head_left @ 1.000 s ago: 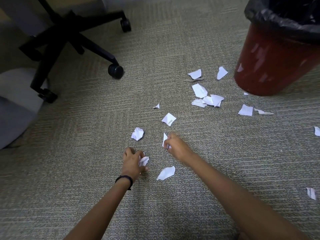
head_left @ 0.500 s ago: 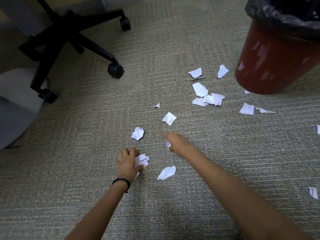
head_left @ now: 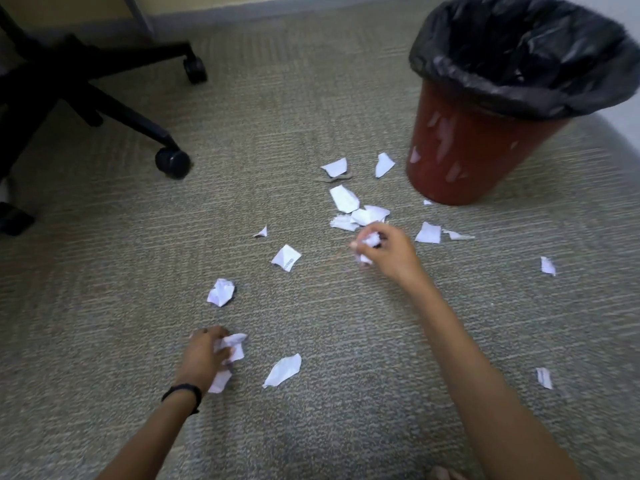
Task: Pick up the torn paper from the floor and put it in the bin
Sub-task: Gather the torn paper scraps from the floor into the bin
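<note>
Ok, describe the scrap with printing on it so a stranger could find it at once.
Start at the red bin and go left past the heap of scraps at its foot. The printed scrap lies alone on the carpet left of the right hand. It is flat, with small dark print near one edge.

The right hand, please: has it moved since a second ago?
Yes. The right hand, clutching paper, has travelled from beside the crumpled scrap toward the red bin.

open carpet [head_left: 311, 109], chair base [head_left: 86, 81] far left

Both forearms are bare and sleeveless in view, with a thin black band [head_left: 183, 393] circling the left wrist.
</note>
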